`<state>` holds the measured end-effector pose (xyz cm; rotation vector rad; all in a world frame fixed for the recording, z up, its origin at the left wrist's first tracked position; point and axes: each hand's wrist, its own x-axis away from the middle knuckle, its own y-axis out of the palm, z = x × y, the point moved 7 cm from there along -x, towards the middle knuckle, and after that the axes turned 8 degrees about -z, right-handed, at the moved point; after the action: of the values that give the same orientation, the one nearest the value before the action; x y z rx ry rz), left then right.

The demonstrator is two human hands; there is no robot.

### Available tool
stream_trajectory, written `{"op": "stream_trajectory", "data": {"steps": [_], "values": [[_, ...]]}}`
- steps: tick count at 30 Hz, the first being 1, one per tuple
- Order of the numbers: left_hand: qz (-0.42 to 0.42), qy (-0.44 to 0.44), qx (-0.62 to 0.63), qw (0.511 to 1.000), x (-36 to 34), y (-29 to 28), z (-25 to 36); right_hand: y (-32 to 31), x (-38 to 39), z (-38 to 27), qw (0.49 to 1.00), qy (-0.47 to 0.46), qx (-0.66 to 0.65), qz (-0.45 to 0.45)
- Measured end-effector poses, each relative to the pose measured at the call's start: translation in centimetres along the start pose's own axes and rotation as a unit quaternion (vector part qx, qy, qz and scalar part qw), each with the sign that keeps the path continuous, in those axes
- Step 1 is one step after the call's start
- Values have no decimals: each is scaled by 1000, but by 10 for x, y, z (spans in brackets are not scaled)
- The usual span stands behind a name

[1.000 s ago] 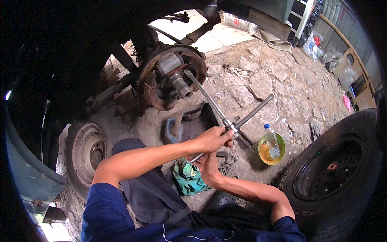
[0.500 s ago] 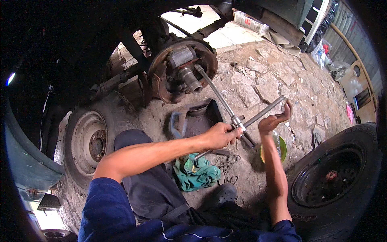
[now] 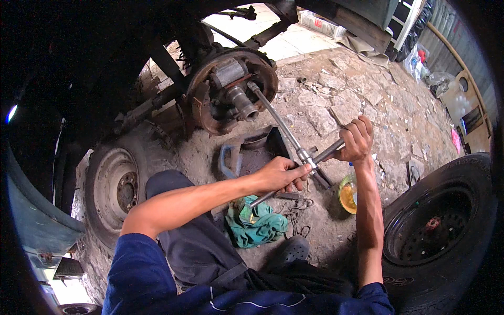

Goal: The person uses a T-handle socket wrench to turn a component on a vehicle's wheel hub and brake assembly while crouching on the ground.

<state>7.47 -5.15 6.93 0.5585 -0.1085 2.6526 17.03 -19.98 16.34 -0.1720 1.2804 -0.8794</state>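
Both grips closed: left hand (image 3: 281, 175) and right hand (image 3: 357, 139) clasp cross wrench (image 3: 302, 153) arms.

White crate (image 3: 318, 22) with red label, top centre, on ground. Clear plastic bags (image 3: 420, 58) against right wall. Pink packet (image 3: 455, 140), far right, on ground.

Light: I see daylight from the top, brightest on the stone floor (image 3: 336, 105).
Shadow: deep at my left.
Edges: fisheye bending, black corners.
Focus: centre sharp.
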Motion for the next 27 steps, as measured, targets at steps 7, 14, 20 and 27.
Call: {"op": "stream_trajectory", "data": {"steps": [7,14,20,27], "values": [[-102,-30,51,993,33,7,-30,-4,-3,4,1000,-6,-2,6],[-53,-96,87,990,42,10,-45,-2,-1,5,999,7,4,36],[-25,-62,-24,997,42,11,-33,5,7,7,998,27,2,57],[-56,-148,-77,984,59,11,-2,24,41,9,988,135,-12,73]]}}
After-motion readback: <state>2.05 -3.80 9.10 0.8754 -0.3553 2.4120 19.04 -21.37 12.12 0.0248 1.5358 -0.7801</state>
